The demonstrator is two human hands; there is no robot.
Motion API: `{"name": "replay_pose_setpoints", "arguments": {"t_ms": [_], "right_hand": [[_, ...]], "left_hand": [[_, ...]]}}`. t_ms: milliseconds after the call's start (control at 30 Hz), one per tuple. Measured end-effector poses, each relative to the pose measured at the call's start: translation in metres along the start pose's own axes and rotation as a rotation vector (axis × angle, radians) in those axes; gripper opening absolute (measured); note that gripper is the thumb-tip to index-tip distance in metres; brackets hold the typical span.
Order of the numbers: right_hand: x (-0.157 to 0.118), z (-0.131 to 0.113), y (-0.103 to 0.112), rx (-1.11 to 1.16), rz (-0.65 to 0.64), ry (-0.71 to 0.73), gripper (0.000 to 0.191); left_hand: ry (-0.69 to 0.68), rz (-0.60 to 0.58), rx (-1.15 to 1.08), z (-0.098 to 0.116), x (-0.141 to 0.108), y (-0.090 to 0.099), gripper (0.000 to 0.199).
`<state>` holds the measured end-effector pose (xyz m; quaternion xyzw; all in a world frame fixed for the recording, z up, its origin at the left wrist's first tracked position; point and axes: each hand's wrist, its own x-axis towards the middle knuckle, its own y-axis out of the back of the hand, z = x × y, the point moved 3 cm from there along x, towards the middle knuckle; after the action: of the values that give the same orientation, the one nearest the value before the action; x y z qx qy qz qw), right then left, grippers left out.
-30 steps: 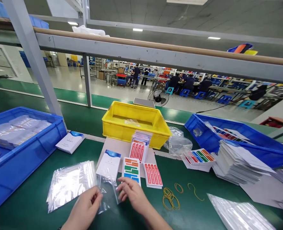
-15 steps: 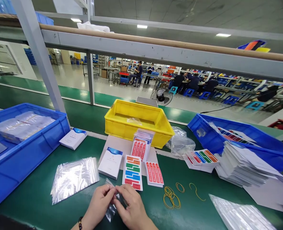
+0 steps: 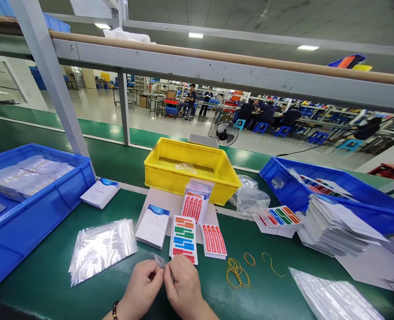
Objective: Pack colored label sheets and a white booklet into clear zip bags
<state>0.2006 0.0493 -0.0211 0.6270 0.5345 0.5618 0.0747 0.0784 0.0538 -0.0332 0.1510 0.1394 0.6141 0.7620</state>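
My left hand (image 3: pixel 142 281) and my right hand (image 3: pixel 184 279) meet at the front of the bench, fingers pinched together. Between them is a small clear plastic bag (image 3: pixel 159 259), mostly covered by the fingers. Just beyond lie a sheet of coloured stickers (image 3: pixel 183 238) and a stack of white booklets with a blue top edge (image 3: pixel 153 226). Red sticker sheets (image 3: pixel 214 240) sit to the right of these. On the left is a pile of clear plastic bags (image 3: pixel 103 249). Several yellow rubber bands (image 3: pixel 237 273) lie right of my right hand.
A yellow bin (image 3: pixel 190 178) stands behind the stacks. Blue bins (image 3: pixel 43 204) flank the bench, the other blue bin (image 3: pixel 283 186) being on the right. Paper stacks (image 3: pixel 333 231) and more plastic bags (image 3: pixel 333 295) occupy the right side. A shelf rail (image 3: pixel 216 66) crosses overhead.
My hands have drawn closer together with the fingers curled in more. The plastic bag's lower end, which hung below the fingers, is now hidden. The view has shifted slightly.
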Motion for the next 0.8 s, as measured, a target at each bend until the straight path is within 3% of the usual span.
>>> {"name": "replay_pose_setpoints", "arguments": {"t_ms": [133, 333, 400, 467, 500, 567, 633, 733, 800], "right_hand": [[0.007, 0.003, 0.009, -0.006, 0.054, 0.018, 0.021], [0.007, -0.004, 0.02, 0.035, -0.123, 0.249, 0.019], [0.009, -0.002, 0.022, 0.072, -0.171, 0.257, 0.022], [0.012, -0.001, 0.025, 0.159, -0.242, 0.249, 0.023], [0.014, 0.0, 0.028, 0.205, -0.289, 0.239, 0.023], [0.019, 0.0, 0.035, 0.286, -0.412, 0.215, 0.023], [0.023, 0.001, 0.044, 0.346, -0.559, 0.165, 0.02], [0.029, 0.006, 0.049, 0.404, -0.728, 0.089, 0.01], [0.033, 0.009, 0.043, 0.43, -0.738, 0.084, 0.013]], "left_hand": [[0.11, -0.017, -0.122, 0.003, 0.004, 0.001, 0.035], [0.27, -0.061, -0.28, 0.004, 0.008, 0.014, 0.033], [0.16, -0.011, -0.186, 0.011, 0.006, 0.024, 0.031], [-0.146, 0.058, 0.01, 0.025, 0.001, 0.037, 0.023], [-0.323, 0.037, 0.116, 0.033, -0.002, 0.041, 0.018], [-0.555, -0.146, 0.303, 0.043, -0.008, 0.045, 0.02], [-0.583, -0.279, 0.442, 0.042, -0.01, 0.049, 0.019], [-0.406, -0.274, 0.53, 0.03, -0.008, 0.059, 0.02], [-0.285, -0.298, 0.499, 0.019, -0.007, 0.06, 0.019]]}}
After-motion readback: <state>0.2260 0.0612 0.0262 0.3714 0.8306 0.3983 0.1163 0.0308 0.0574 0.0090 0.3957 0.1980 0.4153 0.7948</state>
